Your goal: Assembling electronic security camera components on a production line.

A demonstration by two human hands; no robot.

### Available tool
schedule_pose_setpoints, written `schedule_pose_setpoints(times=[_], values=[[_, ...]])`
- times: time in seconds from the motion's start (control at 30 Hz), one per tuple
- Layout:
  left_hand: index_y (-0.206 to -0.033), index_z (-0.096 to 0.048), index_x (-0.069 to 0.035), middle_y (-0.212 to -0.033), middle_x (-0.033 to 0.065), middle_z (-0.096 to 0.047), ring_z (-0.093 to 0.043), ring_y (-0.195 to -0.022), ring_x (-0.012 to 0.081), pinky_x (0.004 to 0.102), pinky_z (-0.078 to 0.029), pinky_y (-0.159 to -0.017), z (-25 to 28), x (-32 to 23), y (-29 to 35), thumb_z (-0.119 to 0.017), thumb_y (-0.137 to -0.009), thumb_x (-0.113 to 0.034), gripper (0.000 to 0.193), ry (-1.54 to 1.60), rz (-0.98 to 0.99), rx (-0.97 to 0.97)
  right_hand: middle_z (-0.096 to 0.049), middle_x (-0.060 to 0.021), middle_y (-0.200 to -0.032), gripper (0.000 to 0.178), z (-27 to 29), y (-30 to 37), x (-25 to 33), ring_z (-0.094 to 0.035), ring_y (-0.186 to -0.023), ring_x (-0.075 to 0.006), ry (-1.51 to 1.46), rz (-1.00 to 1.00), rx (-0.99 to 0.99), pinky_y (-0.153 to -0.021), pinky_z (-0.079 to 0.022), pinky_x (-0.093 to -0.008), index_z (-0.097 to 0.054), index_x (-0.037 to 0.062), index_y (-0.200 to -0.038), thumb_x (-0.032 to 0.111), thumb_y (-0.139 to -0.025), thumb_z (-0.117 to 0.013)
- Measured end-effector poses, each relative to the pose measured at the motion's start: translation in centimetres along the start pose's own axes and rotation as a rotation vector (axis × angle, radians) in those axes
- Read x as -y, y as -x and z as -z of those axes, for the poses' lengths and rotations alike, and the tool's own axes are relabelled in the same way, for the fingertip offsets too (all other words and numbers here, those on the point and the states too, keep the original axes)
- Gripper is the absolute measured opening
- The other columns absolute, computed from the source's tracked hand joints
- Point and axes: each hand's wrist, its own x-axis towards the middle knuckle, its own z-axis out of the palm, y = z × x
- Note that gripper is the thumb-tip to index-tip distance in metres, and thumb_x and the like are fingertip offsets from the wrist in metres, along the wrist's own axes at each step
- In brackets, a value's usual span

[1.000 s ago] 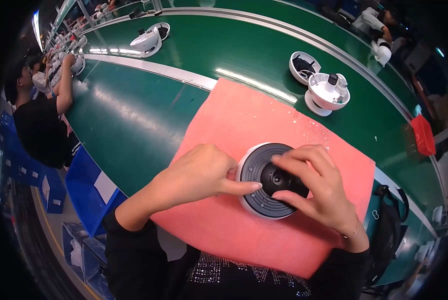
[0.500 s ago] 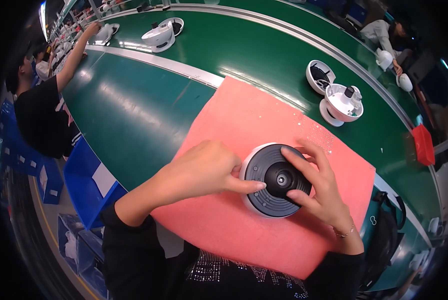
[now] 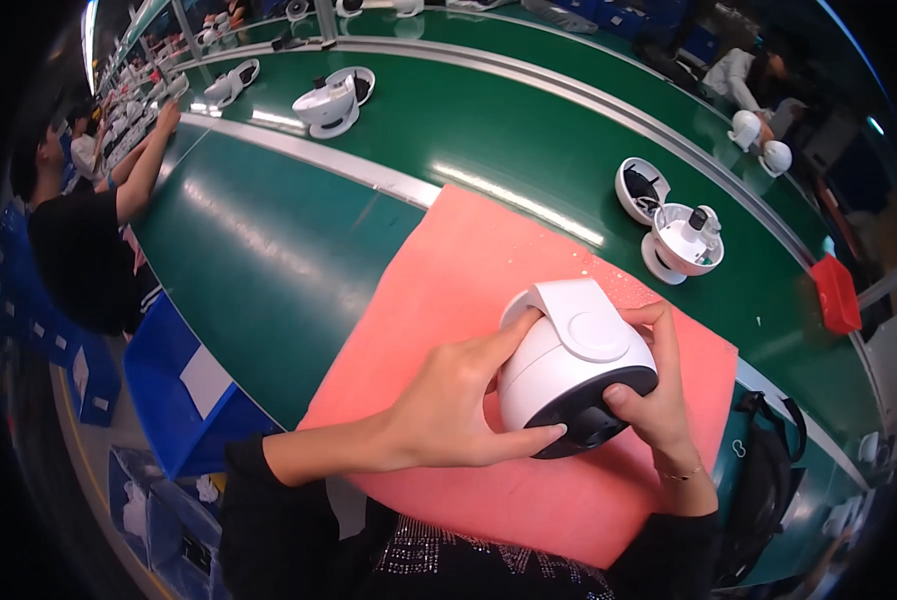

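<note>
Camera (image 3: 531, 372), white and rounded, held over the pink mat (image 3: 409, 330) in front of the wearer. Cannot tell whether its underside touches the cloth. Dark face tilted down toward the wearer; white arm (image 3: 597, 333) with a round cap uppermost.

Left hand (image 3: 449, 400): grip spread as wide as the camera's left side, fingers on the upper flank, thumb along the edge of the dark face. Right hand (image 3: 661, 405): grip curled about the right flank, thumb pressed on the dark face, fingers at the far side. Both have hold of the one camera.

Clear specks scattered on the mat's far part. Mat lies on a green counter (image 3: 269, 250). Past the pale rail, a green strip carries opened white shells (image 3: 691, 240), dark parts inside; a similar set (image 3: 326, 108) farther left.

Blue bin (image 3: 164, 405) left, below counter edge; black bag (image 3: 759, 480) right. Co-worker (image 3: 79, 235) in dark top at far left, arm outstretched.
</note>
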Motion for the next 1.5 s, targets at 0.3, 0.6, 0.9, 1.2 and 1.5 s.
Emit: schedule_pose_setpoints(times=[0.3,0.6,0.9,1.2,1.5], values=[[-0.130,-0.034,0.004,-0.114,0.0157,-0.054,-0.058,-0.099,0.0217,0.0318,-0.051,-0.080,1.9,-6.5,-7.4,-0.074,-0.063,-0.020,0.082,0.124,-0.027,-0.048,-0.043,-0.0150,-0.117,0.075,4.6,-3.8,8.8,-0.048,-0.106,-0.0214,-0.127,0.152,0.027,-0.087,-0.042,-0.0332,-0.030,0.0084,-0.123,0.023,-0.064,-0.075],[-0.129,-0.034,-0.007,-0.124,0.0127,-0.044,-0.046,-0.113,0.0275,0.0427,-0.039,-0.095,-3.1,-9.9,-14.0,-0.043,-0.080,-0.056,0.071,0.954,-0.172,-0.483,-0.032,-0.0164,-0.133,0.096,5.2,-4.0,15.6,-0.041,-0.119,-0.0278,0.017,0.480,-0.104,-0.095,-0.042,-0.0393,-0.017,0.0101,-0.138,0.008,-0.062,-0.075],[-0.128,-0.035,-0.006,-0.124,0.0116,-0.046,-0.048,-0.111,0.0261,0.0407,-0.040,-0.095,-4.1,-8.5,-19.1,-0.042,-0.084,-0.054,0.066,0.933,-0.198,-0.329,-0.033,-0.0132,-0.131,0.094,9.4,-5.3,14.7,-0.037,-0.121,-0.0262,-0.091,0.496,-0.193,-0.096,-0.041,-0.0384,-0.018,0.0094,-0.137,0.008,-0.063,-0.075],[-0.123,-0.038,-0.007,-0.117,0.0153,-0.043,-0.047,-0.107,0.0263,0.0359,-0.046,-0.085,-9.1,-9.9,-26.4,-0.065,-0.074,-0.041,0.065,0.807,0.392,-0.154,-0.040,-0.0129,-0.119,0.065,19.0,-7.5,9.9,-0.048,-0.106,-0.0281,-0.733,-0.141,-0.162,-0.087,-0.042,-0.0444,-0.032,0.0096,-0.129,0.050,-0.082,-0.053],[-0.127,-0.029,-0.002,-0.122,0.0183,-0.034,-0.039,-0.115,0.0359,0.0477,-0.044,-0.089,-10.2,-2.9,-32.3,-0.068,-0.072,-0.036,0.075,0.852,0.547,-0.302,-0.025,-0.0148,-0.130,0.085,27.2,-7.3,1.9,-0.047,-0.106,-0.0315,-1.219,-0.044,-1.047,-0.095,-0.033,-0.0504,-0.009,0.0124,-0.133,0.027,-0.073,-0.067]])
